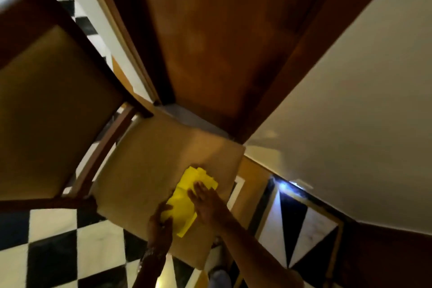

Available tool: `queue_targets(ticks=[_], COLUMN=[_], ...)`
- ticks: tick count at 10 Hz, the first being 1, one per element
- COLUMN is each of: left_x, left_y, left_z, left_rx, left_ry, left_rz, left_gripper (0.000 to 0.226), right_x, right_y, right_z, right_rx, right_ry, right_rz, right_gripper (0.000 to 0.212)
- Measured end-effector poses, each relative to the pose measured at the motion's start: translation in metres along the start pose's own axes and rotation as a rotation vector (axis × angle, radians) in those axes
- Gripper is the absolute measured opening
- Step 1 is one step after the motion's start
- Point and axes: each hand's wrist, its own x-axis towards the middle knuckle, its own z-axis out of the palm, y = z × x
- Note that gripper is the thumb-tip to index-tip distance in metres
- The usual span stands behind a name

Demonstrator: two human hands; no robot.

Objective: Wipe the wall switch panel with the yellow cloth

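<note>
The yellow cloth [187,199] lies partly folded on the tan seat of a wooden chair [145,170], near its right front corner. My left hand [160,223] pinches the cloth's near left edge. My right hand [207,204] lies flat on the cloth's right side, fingers spread. No wall switch panel is in view.
The chair's padded backrest [51,110] rises at the left. A dark wooden door [222,42] stands behind the chair, and a cream wall [350,124] runs to the right. The floor is black-and-white checkered tile [58,248]. A bright light spot [284,186] glows at the wall's base.
</note>
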Motion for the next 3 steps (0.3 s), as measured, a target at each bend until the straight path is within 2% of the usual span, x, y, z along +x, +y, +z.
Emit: queue_targets(ticks=[1,2,3], left_x=[0.027,0.023,0.014], left_y=[-0.04,-0.041,-0.011], left_z=[0.0,0.0,-0.009], left_rx=[0.143,0.438,0.736], left_ry=[-0.036,-0.079,-0.122], left_rz=[0.022,0.04,0.083], left_gripper=[0.047,0.034,0.057], right_x=[0.008,0.013,0.026], right_y=[0.004,0.013,0.019], right_z=[0.044,0.033,-0.012], right_rx=[-0.123,-0.229,-0.238], right_ry=[-0.118,-0.297,-0.406], right_rz=[0.033,0.0,-0.134], right_gripper=[0.056,0.053,0.062])
